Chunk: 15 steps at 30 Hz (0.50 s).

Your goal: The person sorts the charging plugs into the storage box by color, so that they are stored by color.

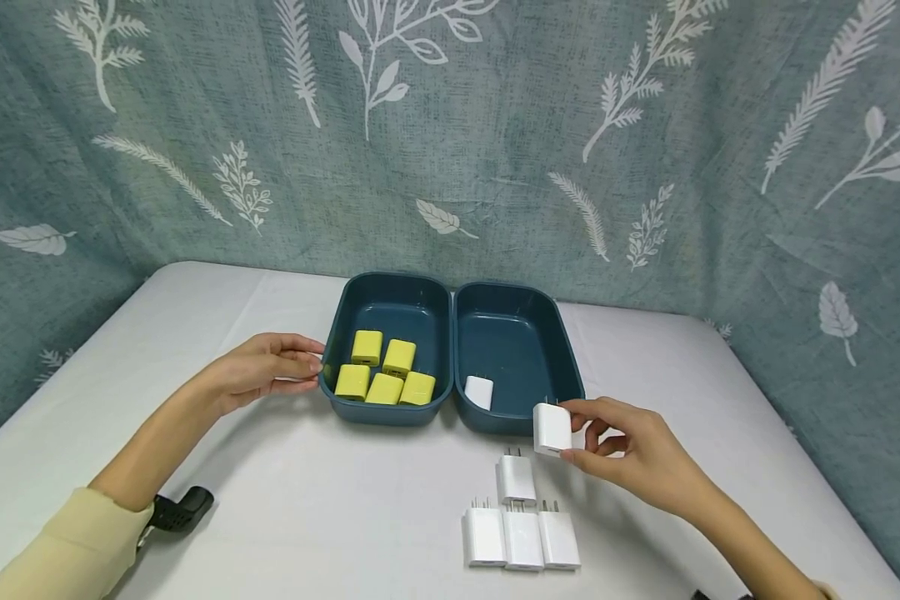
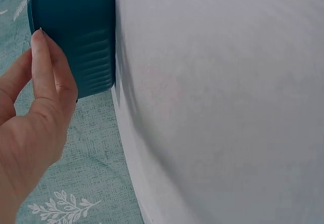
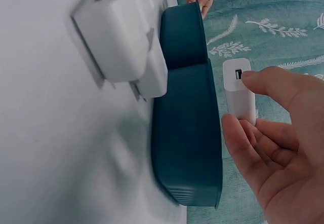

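Observation:
My right hand [image 1: 630, 446] pinches a white USB wall charger [image 1: 552, 428] between thumb and fingers, just above the near right rim of the right blue bin [image 1: 521, 354]. In the right wrist view, the charger's [image 3: 240, 95] USB port shows beside the thumb. One white charger [image 1: 478, 392] stands inside that bin, at its near left corner. At the left blue bin [image 1: 401, 312], my left hand [image 1: 266, 367] touches the outer left wall with fairly straight fingers. Several yellow blocks like charger bodies [image 1: 384, 388] sit in the left bin's near half.
Several more white chargers [image 1: 523, 537] lie on the white tablecloth [image 1: 345, 508] in front of the right bin, prongs pointing away from me. The two bins stand side by side near the table's back edge. A green leaf-patterned curtain [image 1: 510, 167] hangs behind.

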Tool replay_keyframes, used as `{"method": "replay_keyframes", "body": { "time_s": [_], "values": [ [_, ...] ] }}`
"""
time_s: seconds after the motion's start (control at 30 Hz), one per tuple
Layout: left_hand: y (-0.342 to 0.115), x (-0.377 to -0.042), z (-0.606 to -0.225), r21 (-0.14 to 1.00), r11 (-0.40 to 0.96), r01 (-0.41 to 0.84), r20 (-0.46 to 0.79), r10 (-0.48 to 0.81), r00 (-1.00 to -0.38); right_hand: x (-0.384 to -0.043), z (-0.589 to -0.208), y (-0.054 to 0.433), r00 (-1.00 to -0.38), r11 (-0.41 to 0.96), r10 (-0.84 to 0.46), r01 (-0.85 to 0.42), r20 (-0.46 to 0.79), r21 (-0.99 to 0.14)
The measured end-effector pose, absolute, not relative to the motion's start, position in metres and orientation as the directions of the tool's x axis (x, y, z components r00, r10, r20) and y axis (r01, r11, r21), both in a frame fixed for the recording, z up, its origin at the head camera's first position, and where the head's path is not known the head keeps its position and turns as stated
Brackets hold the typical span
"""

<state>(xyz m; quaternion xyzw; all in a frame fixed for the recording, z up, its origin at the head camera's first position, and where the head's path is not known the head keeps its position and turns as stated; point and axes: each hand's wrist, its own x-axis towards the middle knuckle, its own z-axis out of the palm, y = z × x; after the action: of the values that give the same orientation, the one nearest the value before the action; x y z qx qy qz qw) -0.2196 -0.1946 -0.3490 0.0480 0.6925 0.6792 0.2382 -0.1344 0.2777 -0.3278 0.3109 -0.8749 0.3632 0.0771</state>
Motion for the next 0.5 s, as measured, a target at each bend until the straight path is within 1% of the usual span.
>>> {"method": "replay_keyframes", "body": {
  "time_s": [0.17,0.27,0.4,0.5],
  "values": [
    [-0.195,-0.219,-0.349,0.963,0.075,-0.257,-0.266,0.39,-0.882,-0.147,-0.324,0.276,-0.827,0.559,-0.459,-0.553,0.324,-0.618],
    [-0.195,-0.219,-0.349,0.964,0.073,-0.257,-0.264,0.392,-0.881,-0.155,-0.324,0.274,-0.834,0.558,-0.454,-0.54,0.313,-0.63],
    [-0.195,-0.219,-0.349,0.964,0.067,-0.257,-0.262,0.395,-0.881,-0.167,-0.325,0.273,-0.831,0.566,-0.456,-0.546,0.318,-0.618],
    [-0.195,-0.219,-0.349,0.964,0.063,-0.258,-0.261,0.398,-0.879,-0.175,-0.325,0.271,-0.842,0.595,-0.448,-0.533,0.302,-0.601]
  ]
}}
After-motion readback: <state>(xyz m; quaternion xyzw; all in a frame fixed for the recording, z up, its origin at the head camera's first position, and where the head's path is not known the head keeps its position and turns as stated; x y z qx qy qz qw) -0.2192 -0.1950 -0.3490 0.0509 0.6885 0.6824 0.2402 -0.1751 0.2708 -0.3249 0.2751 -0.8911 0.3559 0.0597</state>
